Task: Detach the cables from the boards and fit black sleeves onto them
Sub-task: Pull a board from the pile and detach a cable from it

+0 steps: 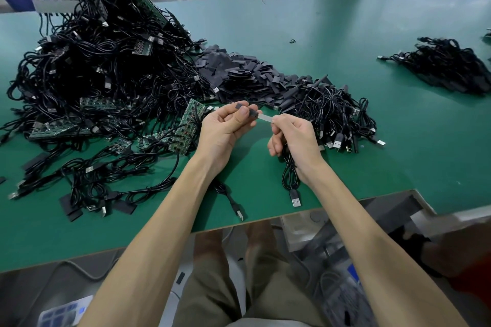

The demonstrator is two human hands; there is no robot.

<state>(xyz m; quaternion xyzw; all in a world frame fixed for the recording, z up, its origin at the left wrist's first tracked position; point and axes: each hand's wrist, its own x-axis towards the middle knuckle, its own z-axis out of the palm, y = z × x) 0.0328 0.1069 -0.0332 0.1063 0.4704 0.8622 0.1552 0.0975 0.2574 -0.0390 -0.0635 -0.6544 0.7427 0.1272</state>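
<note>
My left hand pinches a small black sleeve between thumb and fingers. My right hand grips a coiled black cable and holds its silver plug with the tip at the sleeve's mouth. The cable's USB end hangs down onto the green table. A heap of loose black sleeves lies behind my hands. Green boards with cables still attached lie to the left of my left hand.
A big tangle of cables and boards fills the left of the table. A pile of cables lies right of my hands, and another bundle sits at the far right. The table's front edge is near my forearms. Red stools and a person stand beyond.
</note>
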